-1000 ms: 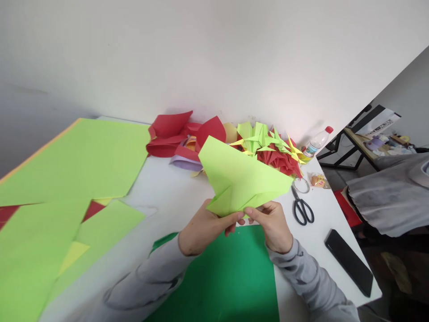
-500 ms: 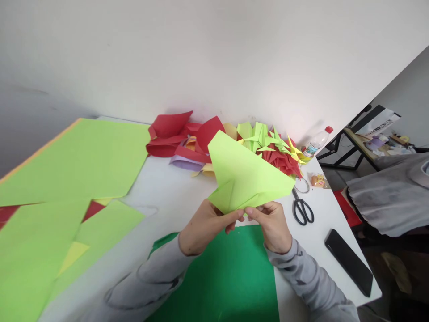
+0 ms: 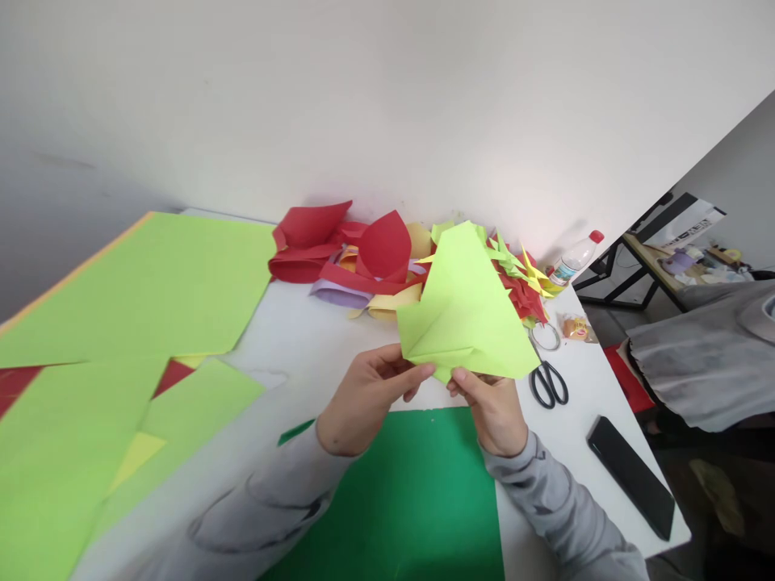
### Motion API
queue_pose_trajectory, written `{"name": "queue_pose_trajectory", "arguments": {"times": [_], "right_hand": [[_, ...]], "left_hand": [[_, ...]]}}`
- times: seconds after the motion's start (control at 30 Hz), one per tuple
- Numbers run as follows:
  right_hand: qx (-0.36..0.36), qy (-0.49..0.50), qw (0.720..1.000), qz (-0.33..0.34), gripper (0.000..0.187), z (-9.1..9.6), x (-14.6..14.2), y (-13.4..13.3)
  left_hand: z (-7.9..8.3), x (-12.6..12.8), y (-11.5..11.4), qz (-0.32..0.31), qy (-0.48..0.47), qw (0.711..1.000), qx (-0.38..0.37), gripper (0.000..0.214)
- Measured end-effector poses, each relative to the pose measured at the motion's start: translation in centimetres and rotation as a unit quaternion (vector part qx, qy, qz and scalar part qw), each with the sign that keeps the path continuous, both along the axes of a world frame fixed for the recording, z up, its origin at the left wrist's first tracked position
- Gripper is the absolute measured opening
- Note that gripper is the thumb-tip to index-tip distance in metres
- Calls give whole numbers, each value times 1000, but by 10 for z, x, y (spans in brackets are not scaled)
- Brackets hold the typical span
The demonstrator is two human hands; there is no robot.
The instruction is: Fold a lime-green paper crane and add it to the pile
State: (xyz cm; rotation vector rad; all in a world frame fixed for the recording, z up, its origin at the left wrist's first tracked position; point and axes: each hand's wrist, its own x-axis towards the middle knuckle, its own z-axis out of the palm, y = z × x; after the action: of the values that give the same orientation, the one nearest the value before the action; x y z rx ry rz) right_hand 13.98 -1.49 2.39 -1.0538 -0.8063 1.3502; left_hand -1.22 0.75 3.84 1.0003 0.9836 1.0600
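Observation:
I hold a partly folded light green paper [image 3: 465, 311] up above the white table [image 3: 315, 343]. My left hand [image 3: 366, 395] pinches its lower left corner between thumb and fingers. My right hand [image 3: 493, 407] grips its bottom edge from underneath. The paper stands tilted, with its point toward the wall, and it hides part of the folded pieces behind it. A dark green sheet [image 3: 417, 496] lies flat on the table just below my hands.
Large light green sheets [image 3: 139, 282] cover the left of the table. A heap of red, yellow and green folded papers [image 3: 363, 254] lies by the wall. Black scissors [image 3: 548, 383], a tape ring [image 3: 546, 335], a black phone [image 3: 630, 474] and a plastic bottle [image 3: 574, 258] lie at the right.
The light green paper has turned clockwise and moved right, its point now standing more upright. My left hand has shifted its pinch along the lower corner; my right hand stays under the bottom edge.

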Motion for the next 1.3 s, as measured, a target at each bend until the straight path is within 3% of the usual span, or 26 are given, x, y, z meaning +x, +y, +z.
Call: {"name": "queue_pose_trajectory", "arguments": {"times": [0.23, 0.4, 0.53, 0.77, 0.93, 1.07, 1.17, 1.23, 1.3], "right_hand": [[27, 13, 999, 22, 18, -2, 1, 1], [86, -56, 994, -33, 10, -15, -1, 1], [99, -103, 989, -37, 15, -23, -1, 1], [97, -99, 990, -37, 24, -26, -1, 1], [94, -91, 990, -46, 16, -31, -5, -1], [78, 4, 997, 5, 24, -24, 10, 6], [99, 66, 993, -3, 39, -13, 32, 17], [115, 67, 991, -10, 47, -8, 48, 26], [116, 16, 993, -31, 46, -6, 60, 32]], "left_hand": [[3, -1, 1, -20, -92, 994, -52, 32], [0, 1, -3, -78, -63, 992, -73, 31], [-2, 5, -8, -116, -54, 989, -72, 28], [-1, 9, -12, -118, -107, 982, -99, 29], [0, 7, -9, -114, -110, 981, -109, 31], [0, -13, 6, -123, -54, 983, -123, 33], [-2, -30, 20, -157, 30, 981, -108, 34], [-6, -36, 26, -224, 93, 967, -74, 32], [-12, -36, 30, -313, 164, 935, -29, 28]]}}
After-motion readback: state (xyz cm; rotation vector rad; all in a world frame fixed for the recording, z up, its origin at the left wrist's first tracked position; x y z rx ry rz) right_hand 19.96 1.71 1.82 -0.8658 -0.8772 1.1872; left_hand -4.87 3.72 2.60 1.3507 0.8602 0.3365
